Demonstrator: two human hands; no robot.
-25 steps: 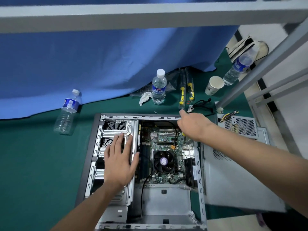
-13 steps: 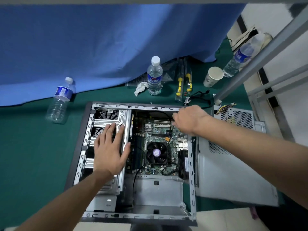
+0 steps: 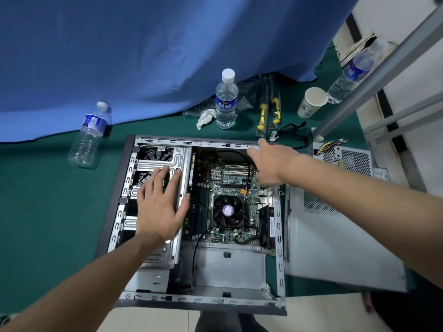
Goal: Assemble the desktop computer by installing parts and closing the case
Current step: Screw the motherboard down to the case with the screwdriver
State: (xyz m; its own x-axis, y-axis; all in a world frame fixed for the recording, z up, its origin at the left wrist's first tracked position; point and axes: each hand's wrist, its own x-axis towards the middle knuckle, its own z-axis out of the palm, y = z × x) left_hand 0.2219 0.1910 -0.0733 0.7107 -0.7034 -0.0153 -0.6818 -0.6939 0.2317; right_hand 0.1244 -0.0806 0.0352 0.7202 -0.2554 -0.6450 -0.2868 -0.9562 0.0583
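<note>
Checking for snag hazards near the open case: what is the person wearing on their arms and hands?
Nothing shows on either. The left hand and right hand are bare: no gloves, rings or watch in view. Both forearms are bare right to the frame edges, with no sleeve, cuff or wrist strap showing. Anything worn above that is out of frame.

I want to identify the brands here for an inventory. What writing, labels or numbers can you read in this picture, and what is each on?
Upright water bottle, blue label: two large white Chinese characters, blurred, not surely readable.
Bottle lying at the left, blue label: white print, too small to read.
Bottle at the far right, blue label: white characters, blurred.
CPU fan, round purple sticker: unreadable.
Paper cup: faint print, unreadable.
Motherboard markings: too small.
</note>
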